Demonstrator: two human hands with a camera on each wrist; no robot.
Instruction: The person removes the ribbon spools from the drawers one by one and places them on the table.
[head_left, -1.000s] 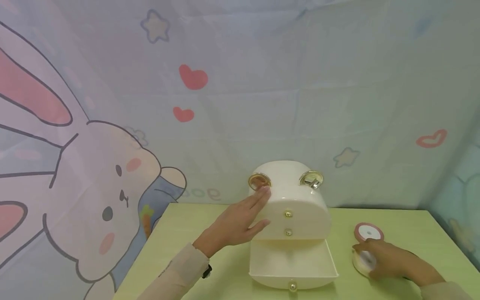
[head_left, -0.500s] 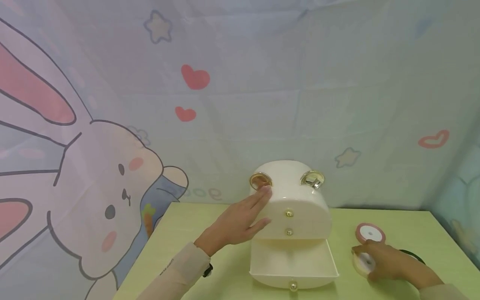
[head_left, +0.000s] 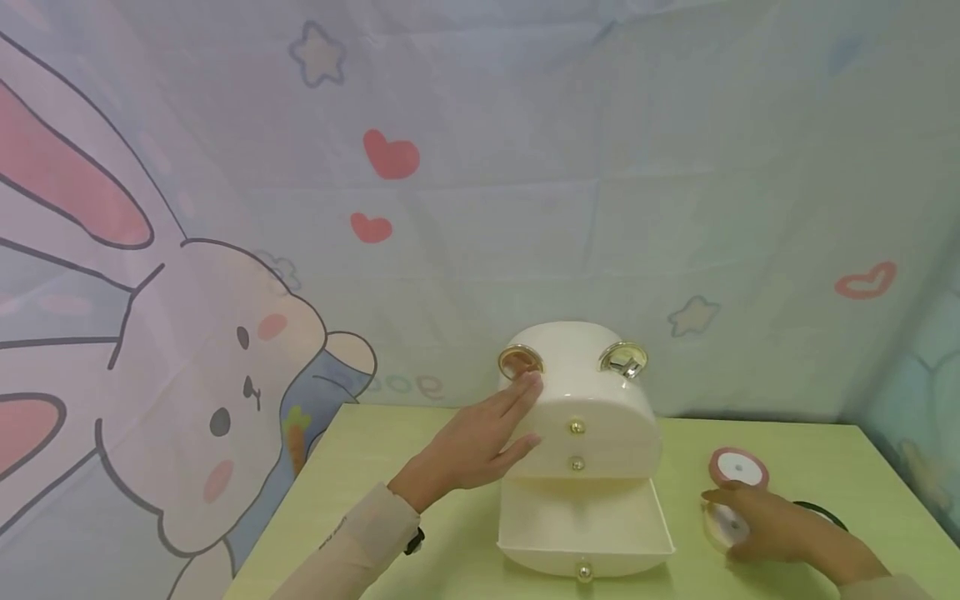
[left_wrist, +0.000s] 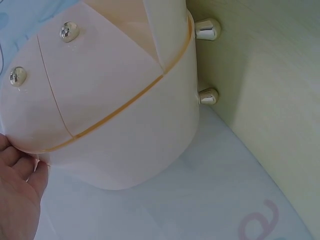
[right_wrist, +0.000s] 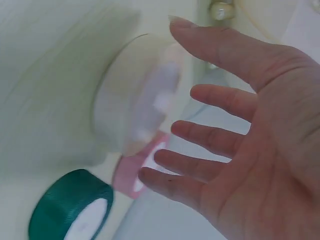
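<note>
A cream rounded drawer box (head_left: 592,417) with gold knobs stands on the green table (head_left: 420,517). Its bottom drawer (head_left: 585,521) is pulled out and looks empty. My left hand (head_left: 501,427) lies flat against the box's left side, fingers straight; the left wrist view shows those fingertips (left_wrist: 20,170) at the box (left_wrist: 120,110) wall. My right hand (head_left: 757,525) hovers over a white ribbon spool (head_left: 722,523) right of the drawer. In the right wrist view that hand (right_wrist: 235,145) has its fingers spread beside the white spool (right_wrist: 130,95), gripping nothing.
A pink spool (head_left: 738,468) stands just behind the white one, and a dark green spool (head_left: 825,510) shows behind my right hand. Both also appear in the right wrist view: pink spool (right_wrist: 137,172), green spool (right_wrist: 70,210). A cartoon-print curtain (head_left: 225,292) hangs behind the table.
My right hand has shifted slightly over the white spool, uncovering the edge of the dark green spool. The left hand and the box have not moved.
</note>
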